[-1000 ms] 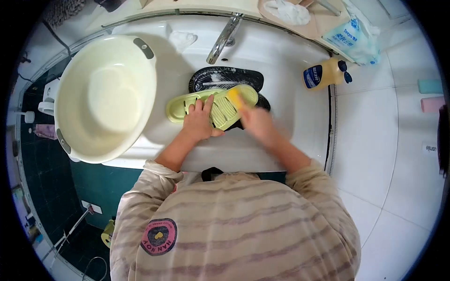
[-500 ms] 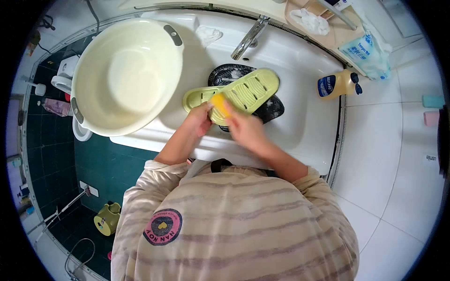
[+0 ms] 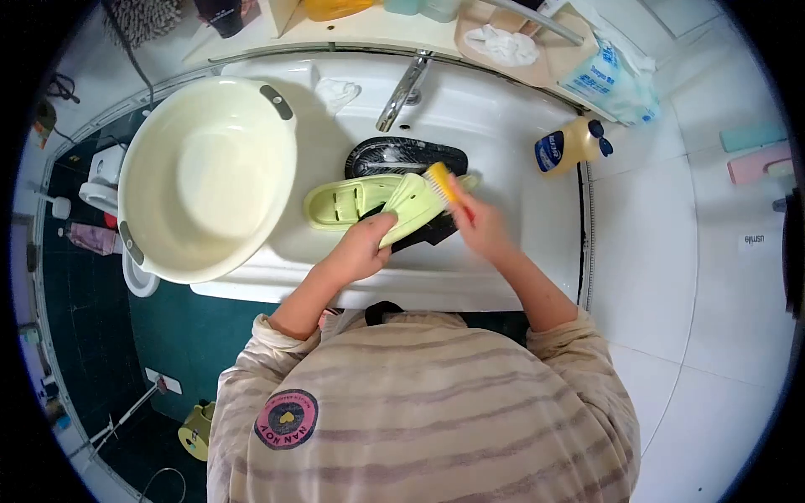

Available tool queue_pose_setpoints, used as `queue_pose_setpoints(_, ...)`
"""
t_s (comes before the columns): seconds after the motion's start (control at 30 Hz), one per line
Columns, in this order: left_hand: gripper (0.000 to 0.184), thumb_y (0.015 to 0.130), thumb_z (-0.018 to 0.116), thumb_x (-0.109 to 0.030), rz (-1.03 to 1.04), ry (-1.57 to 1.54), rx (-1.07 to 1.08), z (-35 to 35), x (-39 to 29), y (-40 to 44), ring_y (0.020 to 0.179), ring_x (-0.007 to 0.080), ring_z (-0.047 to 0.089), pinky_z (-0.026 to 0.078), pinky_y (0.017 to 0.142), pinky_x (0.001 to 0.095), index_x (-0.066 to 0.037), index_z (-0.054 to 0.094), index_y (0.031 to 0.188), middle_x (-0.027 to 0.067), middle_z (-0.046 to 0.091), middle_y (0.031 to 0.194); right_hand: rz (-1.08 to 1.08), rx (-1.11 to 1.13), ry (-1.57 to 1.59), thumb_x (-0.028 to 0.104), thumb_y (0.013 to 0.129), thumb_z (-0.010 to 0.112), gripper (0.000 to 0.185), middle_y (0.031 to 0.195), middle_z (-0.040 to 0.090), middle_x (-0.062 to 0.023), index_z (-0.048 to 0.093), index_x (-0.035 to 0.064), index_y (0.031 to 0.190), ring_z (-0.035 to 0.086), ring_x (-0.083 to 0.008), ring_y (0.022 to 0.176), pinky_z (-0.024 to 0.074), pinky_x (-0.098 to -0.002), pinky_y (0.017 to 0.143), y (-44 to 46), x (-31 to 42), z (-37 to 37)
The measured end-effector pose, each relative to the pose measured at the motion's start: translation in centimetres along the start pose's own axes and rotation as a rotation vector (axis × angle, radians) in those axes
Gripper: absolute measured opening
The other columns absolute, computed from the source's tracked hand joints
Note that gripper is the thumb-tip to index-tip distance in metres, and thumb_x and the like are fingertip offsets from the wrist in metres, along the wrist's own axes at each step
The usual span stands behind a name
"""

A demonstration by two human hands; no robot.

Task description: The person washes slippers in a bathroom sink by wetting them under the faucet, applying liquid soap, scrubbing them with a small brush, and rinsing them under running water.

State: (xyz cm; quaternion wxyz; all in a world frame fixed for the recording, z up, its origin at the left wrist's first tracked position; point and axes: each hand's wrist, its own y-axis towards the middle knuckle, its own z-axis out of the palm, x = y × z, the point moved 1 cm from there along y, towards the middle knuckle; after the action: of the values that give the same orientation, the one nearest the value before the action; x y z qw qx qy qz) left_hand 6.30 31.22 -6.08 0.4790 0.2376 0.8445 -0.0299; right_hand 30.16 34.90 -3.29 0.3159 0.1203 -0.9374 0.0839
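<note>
Brush handle (image 3: 466, 211) partly hidden by right hand (image 3: 486, 230).

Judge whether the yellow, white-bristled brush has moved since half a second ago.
Yes, rightward: the yellow brush was left of the silver metal faucet; now it is right of the faucet's tip.

Room beside right hand (image 3: 481, 228), basin (image 3: 208, 180) at left

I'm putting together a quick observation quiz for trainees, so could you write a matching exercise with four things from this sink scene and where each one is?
1. Brush
2. Upper green slipper
3. Basin
4. Bottle

A. At the sink's right edge
B. In the left hand
C. At the sink's left end
D. In the right hand

Pairs: 1-D, 2-B, 3-C, 4-A
</note>
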Motion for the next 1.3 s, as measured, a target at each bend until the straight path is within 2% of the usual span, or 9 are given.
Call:
queue_pose_setpoints(0.13,0.033,0.065,0.061,0.002,0.035,0.028,0.086,1.4,0.2,0.7,0.079,0.0415,0.055,0.046,0.068,0.0421,0.002,0.048,0.096,0.0221,0.053,0.084,0.108,-0.094,0.145,0.022,0.093,0.055,0.049,0.056,0.045,-0.0046,0.041,0.0254,0.14,0.04,-0.0099,0.05,0.0388,-0.0276,0.05,-1.0,-0.5,1.5)
queue_pose_setpoints(0.27,0.032,0.064,0.06,0.0,-0.095,-0.033,0.163,1.1,1.0,0.2,0.069,0.0401,0.055,0.045,0.062,0.0398,0.001,0.048,0.093,0.0207,0.054,0.079,-0.312,-0.252,0.06,0.02,0.091,0.057,0.052,0.059,0.053,-0.0085,0.04,0.0258,0.14,0.048,-0.0134,0.049,0.0422,-0.03,0.05,-2.5,0.6,4.1)
queue_pose_setpoints(0.4,0.035,0.063,0.062,-0.001,-0.115,0.012,0.237,1.9,1.5,-0.4,0.081,0.0406,0.059,0.048,0.071,0.0398,0.001,0.052,0.096,0.0224,0.059,0.087,0.172,-0.174,0.02,0.016,0.09,0.057,0.052,0.07,0.062,-0.0131,0.042,0.0208,0.139,0.055,-0.0187,0.053,0.0443,-0.0311,0.052,0.6,-6.9,2.1)
queue_pose_setpoints(0.6,0.03,0.062,0.065,-0.005,-0.085,0.012,0.282,0.8,0.5,0.1,0.086,0.0415,0.058,0.048,0.073,0.0458,0.001,0.055,0.091,0.0232,0.06,0.086,0.124,-0.199,0.384,0.014,0.093,0.052,0.048,0.067,0.054,-0.0046,0.041,0.0169,0.14,0.044,-0.0071,0.058,0.0398,-0.025,0.056,-4.3,-0.5,3.2)
queue_pose_setpoints(0.8,0.028,0.062,0.065,-0.004,-0.082,0.146,0.245,-1.2,-1.5,-0.6,0.082,0.0436,0.056,0.047,0.072,0.0471,0.001,0.051,0.086,0.0227,0.057,0.084,-0.162,-0.367,0.203,0.018,0.092,0.053,0.049,0.069,0.059,-0.0144,0.041,0.0183,0.14,0.056,-0.0193,0.056,0.0453,-0.0326,0.056,-5.6,-0.2,2.5)
queue_pose_setpoints(1.0,0.025,0.063,0.064,-0.005,-0.125,0.072,0.321,0.4,2.0,-0.2,0.08,0.0436,0.057,0.048,0.072,0.0458,0.001,0.055,0.086,0.0248,0.057,0.082,0.382,0.063,0.157,0.018,0.094,0.05,0.043,0.082,0.064,-0.0161,0.045,0.0162,0.136,0.058,-0.0205,0.064,0.0456,-0.0327,0.061,0.0,-5.6,2.4)
queue_pose_setpoints(1.17,0.03,0.064,0.063,-0.009,-0.305,0.041,0.374,-1.0,1.7,0.0,0.078,0.0442,0.057,0.049,0.073,0.0436,0.0,0.061,0.093,0.0252,0.058,0.082,0.236,0.074,0.261,0.03,0.093,0.049,0.043,0.08,0.064,-0.0185,0.046,0.0208,0.136,0.064,-0.0291,0.073,0.0483,-0.0384,0.067,-2.5,-2.8,6.6)
queue_pose_setpoints(1.27,0.031,0.063,0.065,-0.009,-0.268,0.251,0.339,-1.8,-0.9,0.2,0.088,0.0402,0.057,0.048,0.079,0.0426,-0.002,0.065,0.094,0.022,0.06,0.094,0.312,-0.076,0.215,0.03,0.094,0.049,0.044,0.085,0.065,-0.0183,0.045,0.0176,0.136,0.064,-0.0276,0.077,0.0487,-0.0358,0.071,-1.9,-7.4,2.5)
queue_pose_setpoints(1.3,0.028,0.066,0.064,-0.01,-0.019,0.45,0.27,-1.9,-1.9,0.4,0.096,0.037,0.055,0.045,0.083,0.0428,-0.004,0.066,0.093,0.019,0.059,0.101,0.333,-0.111,0.215,0.03,0.094,0.049,0.045,0.088,0.066,-0.018,0.045,0.0175,0.137,0.064,-0.0275,0.079,0.0488,-0.0347,0.072,-1.5,-9.1,1.3)
